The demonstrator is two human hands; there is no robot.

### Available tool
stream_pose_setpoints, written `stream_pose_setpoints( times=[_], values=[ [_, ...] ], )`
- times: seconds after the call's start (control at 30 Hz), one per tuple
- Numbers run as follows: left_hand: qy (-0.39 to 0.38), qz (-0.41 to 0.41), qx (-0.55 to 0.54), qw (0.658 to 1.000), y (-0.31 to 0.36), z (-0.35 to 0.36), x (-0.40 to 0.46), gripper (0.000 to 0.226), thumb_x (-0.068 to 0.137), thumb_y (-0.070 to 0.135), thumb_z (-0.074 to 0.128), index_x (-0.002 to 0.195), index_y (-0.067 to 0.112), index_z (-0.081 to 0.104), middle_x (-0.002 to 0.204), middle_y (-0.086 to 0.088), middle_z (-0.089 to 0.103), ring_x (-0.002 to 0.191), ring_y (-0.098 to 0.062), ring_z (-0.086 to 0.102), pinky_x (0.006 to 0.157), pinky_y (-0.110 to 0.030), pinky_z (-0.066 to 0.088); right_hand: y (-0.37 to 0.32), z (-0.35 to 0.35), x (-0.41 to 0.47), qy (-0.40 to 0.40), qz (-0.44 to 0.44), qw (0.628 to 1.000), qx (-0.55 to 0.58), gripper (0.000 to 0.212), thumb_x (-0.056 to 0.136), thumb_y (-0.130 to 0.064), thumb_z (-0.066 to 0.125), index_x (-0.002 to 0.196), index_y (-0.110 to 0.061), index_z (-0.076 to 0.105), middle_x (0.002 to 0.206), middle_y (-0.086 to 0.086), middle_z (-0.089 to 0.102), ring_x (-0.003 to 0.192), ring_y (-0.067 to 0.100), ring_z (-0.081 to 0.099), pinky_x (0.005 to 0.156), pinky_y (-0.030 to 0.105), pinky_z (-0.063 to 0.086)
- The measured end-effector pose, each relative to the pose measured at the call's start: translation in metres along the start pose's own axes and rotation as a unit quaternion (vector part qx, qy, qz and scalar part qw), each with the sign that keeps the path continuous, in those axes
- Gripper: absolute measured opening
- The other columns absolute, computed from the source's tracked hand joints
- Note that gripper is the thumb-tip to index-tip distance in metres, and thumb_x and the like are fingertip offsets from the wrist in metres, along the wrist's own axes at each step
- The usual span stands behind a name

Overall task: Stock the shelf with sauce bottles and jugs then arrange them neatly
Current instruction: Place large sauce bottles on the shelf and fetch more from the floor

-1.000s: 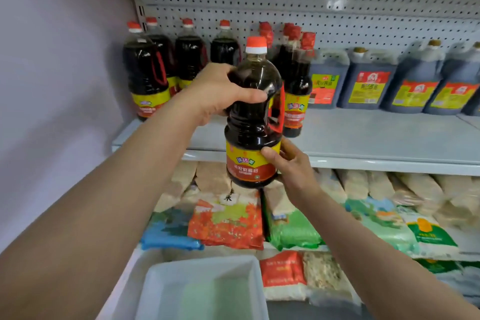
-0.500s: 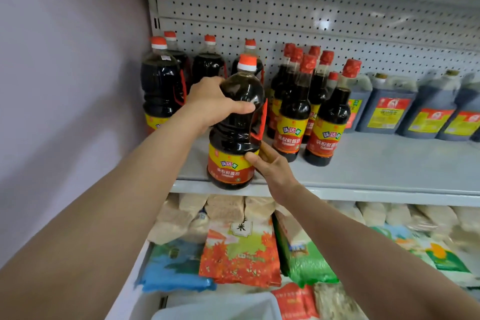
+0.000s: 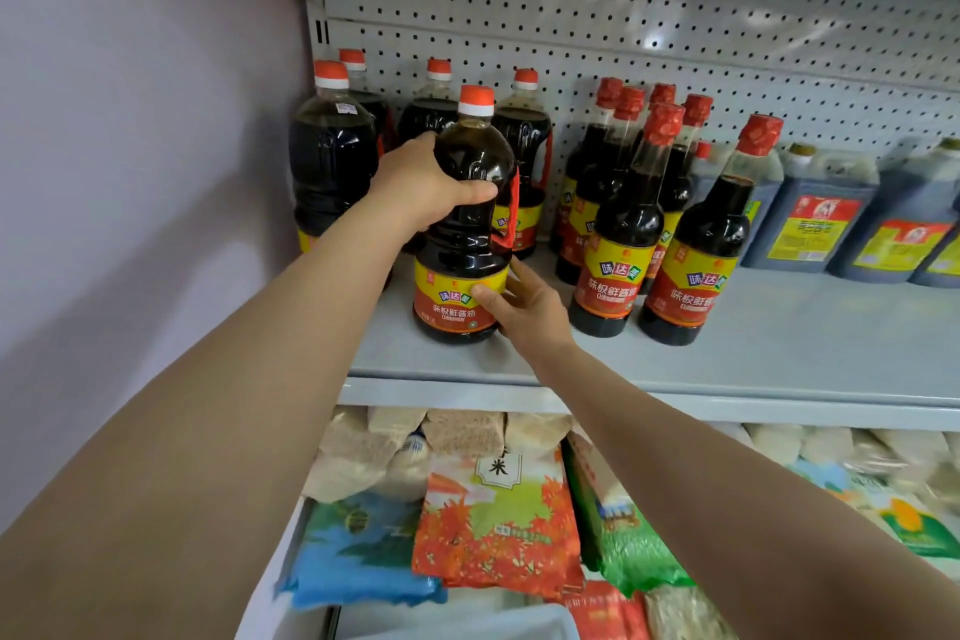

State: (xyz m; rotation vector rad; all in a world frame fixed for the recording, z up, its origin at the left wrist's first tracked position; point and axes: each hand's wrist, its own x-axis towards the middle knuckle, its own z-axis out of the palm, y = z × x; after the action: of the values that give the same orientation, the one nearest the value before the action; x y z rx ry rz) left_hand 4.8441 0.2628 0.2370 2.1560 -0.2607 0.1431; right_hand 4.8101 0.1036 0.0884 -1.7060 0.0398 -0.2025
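Risk: jug [image 3: 464,229] near shelf [image 3: 779,353] front edge, just ahead of back-row jugs [image 3: 332,161]; early release or sideways shove could tip it off, or knock slim bottles [image 3: 621,244] just to its right. Jug upright, base apparently on shelf. Left hand [image 3: 423,185] wrapped round jug shoulder, thumb across front. Right hand [image 3: 524,307] at label, thumb pressed on, fingers curled behind lower side. Both arms extended.
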Motion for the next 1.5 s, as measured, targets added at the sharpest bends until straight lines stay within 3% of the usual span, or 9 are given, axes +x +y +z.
stream_pose_setpoints(
  times=[0.07, 0.2, 0.33, 0.6, 0.73, 0.93, 1.0, 1.33, 1.5],
  values=[
    [-0.004, -0.011, -0.009, 1.0, -0.002, -0.003, 0.009, 0.075, 0.074, 0.043, 0.085, 0.137, 0.025, 0.049, 0.135, -0.003, 0.055, 0.12, -0.028, 0.055, 0.095, -0.046, 0.054, 0.001, 0.006, 0.01, -0.003, -0.008, 1.0, -0.018, 0.056, 0.076, -0.048, 0.083, 0.126, -0.049, 0.057, 0.101, -0.034, 0.069, 0.11, 0.003, 0.065, 0.1, 0.045, 0.054],
    [-0.013, -0.027, -0.039, 0.999, -0.008, -0.007, 0.025, 0.072, 0.078, 0.037, 0.082, 0.14, 0.025, 0.046, 0.137, -0.003, 0.054, 0.121, -0.029, 0.054, 0.087, -0.044, 0.055, -0.005, 0.019, 0.027, 0.015, -0.005, 0.999, -0.046, 0.062, 0.081, -0.049, 0.079, 0.136, -0.038, 0.056, 0.096, -0.033, 0.066, 0.11, 0.011, 0.066, 0.096, 0.047, 0.056],
    [-0.012, -0.045, -0.077, 0.996, -0.015, -0.009, 0.04, 0.071, 0.079, 0.032, 0.082, 0.14, 0.028, 0.047, 0.138, -0.001, 0.053, 0.124, -0.026, 0.052, 0.085, -0.041, 0.052, -0.006, 0.028, 0.041, 0.04, -0.014, 0.994, -0.101, 0.062, 0.083, -0.051, 0.076, 0.139, -0.033, 0.054, 0.114, -0.016, 0.068, 0.115, 0.017, 0.065, 0.098, 0.046, 0.055],
    [-0.01, -0.069, -0.087, 0.994, -0.017, -0.008, 0.051, 0.072, 0.081, 0.028, 0.081, 0.143, 0.028, 0.044, 0.143, -0.002, 0.051, 0.13, -0.028, 0.049, 0.102, -0.048, 0.048, -0.016, 0.028, 0.043, 0.016, 0.034, 0.982, -0.183, 0.072, 0.092, -0.052, 0.065, 0.154, -0.031, 0.035, 0.145, 0.002, 0.056, 0.132, 0.026, 0.054, 0.106, 0.044, 0.048],
    [0.062, -0.045, 0.033, 0.997, -0.014, 0.003, 0.043, 0.066, 0.084, 0.037, 0.077, 0.14, 0.02, 0.047, 0.14, -0.009, 0.054, 0.129, -0.032, 0.05, 0.105, -0.045, 0.045, -0.008, 0.009, 0.021, 0.021, 0.074, 0.973, -0.216, 0.076, 0.094, -0.054, 0.062, 0.157, -0.029, 0.028, 0.151, 0.007, 0.05, 0.131, 0.028, 0.055, 0.105, 0.044, 0.048],
    [0.17, -0.045, 0.047, 0.983, -0.026, 0.046, -0.014, 0.08, 0.084, 0.041, 0.075, 0.149, 0.015, 0.035, 0.141, -0.017, 0.052, 0.131, -0.038, 0.047, 0.105, -0.048, 0.041, -0.004, -0.064, -0.017, 0.026, 0.087, 0.958, -0.273, 0.058, 0.094, -0.048, 0.065, 0.143, -0.019, 0.054, 0.132, 0.008, 0.064, 0.116, 0.027, 0.063, 0.091, 0.03, 0.049],
    [0.178, -0.034, 0.063, 0.981, -0.025, 0.068, -0.04, 0.085, 0.082, 0.041, 0.077, 0.151, 0.016, 0.034, 0.142, -0.018, 0.047, 0.132, -0.038, 0.044, 0.107, -0.047, 0.039, -0.003, -0.092, -0.035, 0.033, 0.069, 0.954, -0.289, 0.049, 0.092, -0.045, 0.068, 0.132, -0.017, 0.062, 0.119, 0.008, 0.07, 0.108, 0.029, 0.066, 0.089, 0.034, 0.052],
    [-0.051, -0.008, 0.073, 0.996, 0.045, 0.217, -0.146, 0.066, 0.078, 0.037, 0.082, 0.136, 0.022, 0.053, 0.136, -0.01, 0.054, 0.121, -0.029, 0.054, 0.096, -0.036, 0.047, 0.009, -0.265, -0.152, 0.074, 0.085, 0.935, -0.335, 0.072, 0.083, -0.045, 0.078, 0.146, -0.025, 0.051, 0.141, 0.006, 0.058, 0.13, 0.023, 0.053, 0.104, 0.031, 0.042],
    [-0.132, 0.01, 0.088, 0.987, 0.1, 0.316, -0.197, 0.065, 0.077, 0.035, 0.083, 0.134, 0.023, 0.055, 0.132, -0.008, 0.055, 0.118, -0.027, 0.055, 0.089, -0.031, 0.045, 0.024, -0.373, -0.225, 0.084, 0.121, 0.905, -0.399, 0.075, 0.08, -0.047, 0.08, 0.145, -0.025, 0.05, 0.134, 0.007, 0.063, 0.122, 0.026, 0.058, 0.098, 0.029, 0.042]
  ],
)
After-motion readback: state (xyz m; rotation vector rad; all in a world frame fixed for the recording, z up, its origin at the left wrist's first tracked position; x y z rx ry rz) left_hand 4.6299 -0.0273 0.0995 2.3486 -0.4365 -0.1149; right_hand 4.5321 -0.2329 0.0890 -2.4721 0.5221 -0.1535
